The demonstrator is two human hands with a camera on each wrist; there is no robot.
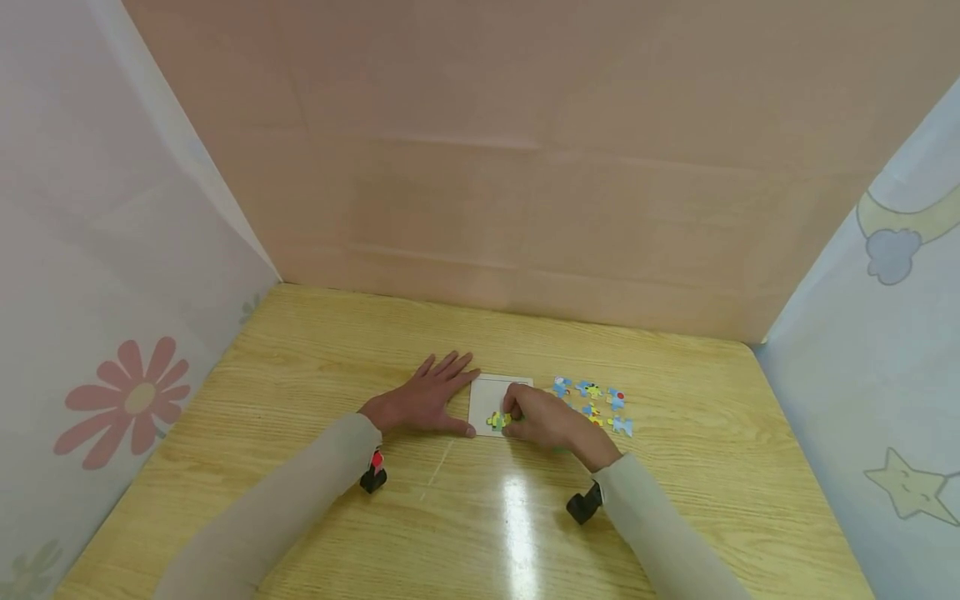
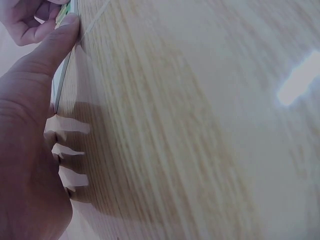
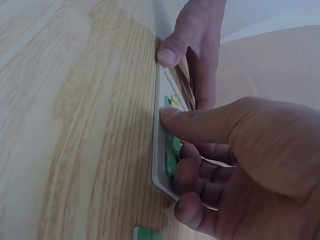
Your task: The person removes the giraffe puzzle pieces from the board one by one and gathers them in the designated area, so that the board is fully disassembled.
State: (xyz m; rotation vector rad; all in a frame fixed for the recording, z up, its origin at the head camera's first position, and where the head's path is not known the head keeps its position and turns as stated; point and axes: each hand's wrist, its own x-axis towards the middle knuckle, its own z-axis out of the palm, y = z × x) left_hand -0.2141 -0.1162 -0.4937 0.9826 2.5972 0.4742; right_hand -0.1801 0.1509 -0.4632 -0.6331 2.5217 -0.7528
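Observation:
A white puzzle tray [image 1: 491, 390] lies flat on the wooden table. My left hand [image 1: 423, 402] rests beside its left edge with fingers spread, and the thumb touches the near left corner. Over the tray's right half, my right hand [image 1: 546, 417] has its fingers curled down to a green puzzle piece [image 3: 172, 156], pinching it near the frame's front edge. Beside these fingertips, a yellow-and-green puzzle piece [image 1: 495, 422] sits inside the tray. The right hand partly hides the held piece and the tray's right side.
To the right of the tray lie several loose blue, yellow and red puzzle pieces [image 1: 617, 398]. A green piece [image 3: 147, 233] lies on the table near the tray's corner. Behind the table [image 1: 360, 333] hangs a plain pinkish-brown cloth [image 1: 480, 208], with patterned cloths on both sides.

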